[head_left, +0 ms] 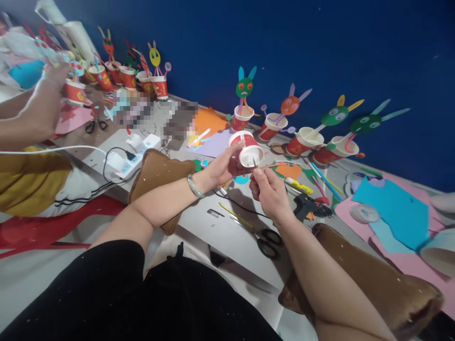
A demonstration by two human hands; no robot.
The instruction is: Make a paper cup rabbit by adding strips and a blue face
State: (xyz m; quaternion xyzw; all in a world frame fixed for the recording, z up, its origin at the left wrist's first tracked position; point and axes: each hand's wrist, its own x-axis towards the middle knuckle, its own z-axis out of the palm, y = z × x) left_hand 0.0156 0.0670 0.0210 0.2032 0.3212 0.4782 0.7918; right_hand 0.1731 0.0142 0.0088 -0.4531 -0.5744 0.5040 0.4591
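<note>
Black clothing (106, 293) lies nearest the head camera. Left hand (228, 166): fingers clamped round a red-and-white paper cup (250, 140) above the table (222, 239), long axis slanting down toward the right hand (269, 191). Right fingertips: pinched on a slim pointed tool (254, 162), cup just beyond and leftward; tip at its white end, contact not confirmable.

The left hand (227, 166) covers part of the paper cup (253, 150), and some of its fingers hide behind the cup. The right hand (270, 192) hides most of a thin thing (254, 162), so I can't tell what it is. Blocky squares (180, 121) cover two spots on the table (209, 237). The left edge cuts off another person (37, 106), and the right edge cuts a pale roll (441, 253).
</note>
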